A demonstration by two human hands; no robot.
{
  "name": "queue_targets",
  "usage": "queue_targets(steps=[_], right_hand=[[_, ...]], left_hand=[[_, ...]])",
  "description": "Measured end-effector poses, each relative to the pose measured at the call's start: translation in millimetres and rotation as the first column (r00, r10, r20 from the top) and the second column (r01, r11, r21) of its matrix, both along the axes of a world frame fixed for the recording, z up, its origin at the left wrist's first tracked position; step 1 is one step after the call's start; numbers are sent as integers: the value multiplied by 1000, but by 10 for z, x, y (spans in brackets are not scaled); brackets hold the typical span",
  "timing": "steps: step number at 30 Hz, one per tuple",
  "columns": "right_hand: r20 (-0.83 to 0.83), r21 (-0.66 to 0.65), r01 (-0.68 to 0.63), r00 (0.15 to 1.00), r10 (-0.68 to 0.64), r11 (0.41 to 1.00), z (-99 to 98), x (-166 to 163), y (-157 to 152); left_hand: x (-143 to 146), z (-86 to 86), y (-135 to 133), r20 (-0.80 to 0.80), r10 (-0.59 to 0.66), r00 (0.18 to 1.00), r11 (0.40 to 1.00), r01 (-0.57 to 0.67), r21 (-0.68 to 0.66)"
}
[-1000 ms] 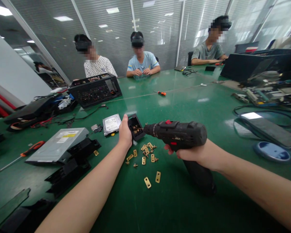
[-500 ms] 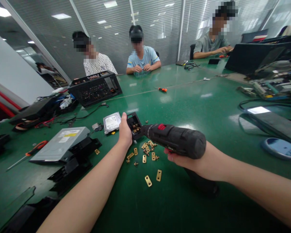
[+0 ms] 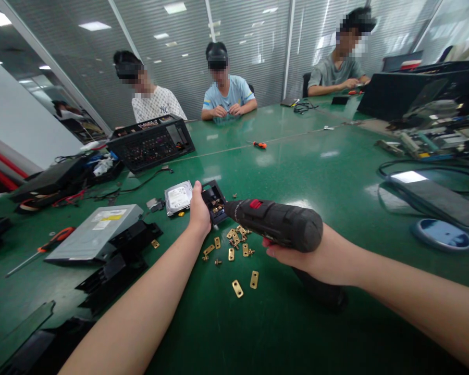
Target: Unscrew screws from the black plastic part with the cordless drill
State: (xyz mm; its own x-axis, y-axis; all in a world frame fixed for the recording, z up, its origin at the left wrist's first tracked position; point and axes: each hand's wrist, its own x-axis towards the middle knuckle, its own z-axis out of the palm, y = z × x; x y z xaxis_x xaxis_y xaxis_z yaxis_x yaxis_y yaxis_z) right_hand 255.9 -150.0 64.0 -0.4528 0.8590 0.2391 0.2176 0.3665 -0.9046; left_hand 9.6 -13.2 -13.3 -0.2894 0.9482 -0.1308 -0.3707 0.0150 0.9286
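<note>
My left hand (image 3: 200, 211) grips a small black box-like part (image 3: 214, 197) with brass-coloured fittings inside, its thumb up along the near side. In my right hand (image 3: 316, 258) is a black cordless drill (image 3: 277, 221) with a red switch on top. Its chuck points left, up against the right side of the black part; the bit's tip is hidden there. Below the part lie several brass plates (image 3: 254, 279) with two holes each, and small screws (image 3: 218, 262) among them. A hard drive (image 3: 179, 197) rests just left of my left hand.
An optical drive (image 3: 101, 229), black plastic pieces and an orange-handled screwdriver (image 3: 58, 237) lie at left. A black computer case (image 3: 152, 143) stands at the far left. Another screwdriver (image 3: 260, 145) lies mid-table. Cables, a blue oval object (image 3: 443, 234) and circuit boards are at right. Three people sit across.
The whole view has shifted slightly. Both hands keep their grips, and the drill stays against the black part, which looks tilted a little differently.
</note>
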Motion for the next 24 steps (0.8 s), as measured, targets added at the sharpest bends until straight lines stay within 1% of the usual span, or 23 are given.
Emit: queue_targets(steps=[12,16,24], right_hand=[[53,15,13,999,-14,1000,-30,22,-1],[44,-12,8,999,-8,1000,-25,13,-1],[33,0,-5,999,5,1000,-8,8,7]], left_hand=[[9,11,-7,8,-5,1000,1000,5,-17],[14,14,-8,2,-6,1000,1000,6,-6],[12,5,-3,8,-8,1000,1000,8,-4]])
